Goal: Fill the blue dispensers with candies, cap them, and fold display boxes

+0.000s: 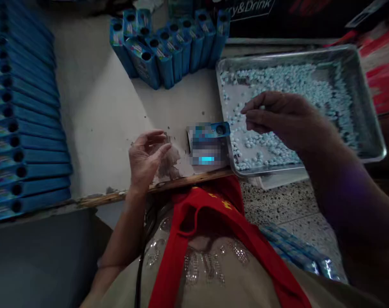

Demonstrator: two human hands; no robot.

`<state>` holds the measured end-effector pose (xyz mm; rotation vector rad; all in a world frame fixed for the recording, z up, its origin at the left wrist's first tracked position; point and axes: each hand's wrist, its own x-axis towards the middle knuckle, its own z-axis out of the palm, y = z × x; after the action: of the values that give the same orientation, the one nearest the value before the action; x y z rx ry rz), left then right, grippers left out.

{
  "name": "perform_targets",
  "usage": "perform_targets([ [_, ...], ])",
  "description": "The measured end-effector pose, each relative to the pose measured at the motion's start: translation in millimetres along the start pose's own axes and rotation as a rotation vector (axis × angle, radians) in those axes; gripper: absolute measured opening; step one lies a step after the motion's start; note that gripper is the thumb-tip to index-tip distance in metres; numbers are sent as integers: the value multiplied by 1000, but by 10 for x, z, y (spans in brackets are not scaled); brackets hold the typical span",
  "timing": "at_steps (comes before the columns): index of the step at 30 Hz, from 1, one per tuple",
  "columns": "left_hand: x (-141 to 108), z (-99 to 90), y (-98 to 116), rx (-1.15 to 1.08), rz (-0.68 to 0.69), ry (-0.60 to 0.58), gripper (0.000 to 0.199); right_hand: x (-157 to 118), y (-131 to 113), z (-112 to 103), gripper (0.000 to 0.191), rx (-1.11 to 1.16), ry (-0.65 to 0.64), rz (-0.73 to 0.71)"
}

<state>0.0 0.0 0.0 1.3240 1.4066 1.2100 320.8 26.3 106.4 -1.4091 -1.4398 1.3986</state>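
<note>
My right hand (277, 115) hovers over the metal tray (224, 102), fingertips and thumb pressed together; whatever they hold, if anything, cannot be made out. Small pale-blue pellets (284, 81) are spread across the tray. My left hand (146, 158) is above the table's front edge, thumb apart from its curved fingers and nothing between them. Between the hands sits a small device that looks like a scale (207, 159), with a lit cyan display and part of it blurred out. On it is a blue container (221, 129) with a round dark hole, close to the tray's left rim.
Several blue containers (168, 55) with round holes stand grouped at the back of the white table (94, 111). A long row of similar containers (37, 141) fills the left side. The worn wooden table edge (107, 197) runs before me. Blue packages (297, 252) lie lower right.
</note>
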Motion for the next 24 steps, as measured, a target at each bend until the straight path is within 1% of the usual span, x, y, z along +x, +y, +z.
perform_targets([
  [1, -4, 53, 5, 12, 21, -15, 43, -6, -5, -27, 19, 27, 26, -33],
  [3, -8, 176, 8, 56, 70, -57, 53, -18, 4, -90, 17, 7, 76, -92],
  [5, 0, 334, -5, 131, 138, -115, 60, -33, 59, -165, 14, -113, 132, -154],
  [6, 12, 418, -14, 180, 176, -151, 61, -40, 111, -202, 13, -222, 164, -185],
  [8, 69, 575, -12, 294, 231, -230, 52, -46, 262, -255, 19, -480, 233, -230],
  [9, 117, 638, 10, 348, 250, -268, 45, -43, 357, -262, 24, -559, 264, -238],
  [10, 178, 689, 54, 395, 273, -300, 38, -32, 457, -252, 28, -559, 288, -233],
  [11, 250, 731, 122, 434, 314, -328, 34, -12, 558, -225, 29, -469, 302, -208],
  [12, 331, 767, 215, 471, 376, -355, 31, 18, 652, -185, 28, -301, 301, -157],
  [14, 500, 853, 462, 556, 559, -400, 31, 111, 796, -81, 26, 125, 274, -19],
  [16, 646, 987, 744, 653, 753, -428, 30, 234, 861, 9, 29, 503, 265, 108],
  [18, 751, 1166, 999, 726, 899, -452, 29, 355, 853, 49, 32, 792, 269, 201],
  [20, 823, 1348, 1180, 760, 997, -489, 29, 437, 806, 36, 36, 999, 270, 297],
  [21, 852, 1423, 1239, 769, 1027, -499, 29, 459, 780, 17, 38, 1066, 268, 351],
  [22, 879, 1481, 1276, 777, 1043, -493, 29, 469, 756, -4, 41, 1110, 265, 402],
  [24, 929, 1547, 1295, 779, 1034, -444, 28, 463, 722, -37, 45, 1158, 246, 467],
])
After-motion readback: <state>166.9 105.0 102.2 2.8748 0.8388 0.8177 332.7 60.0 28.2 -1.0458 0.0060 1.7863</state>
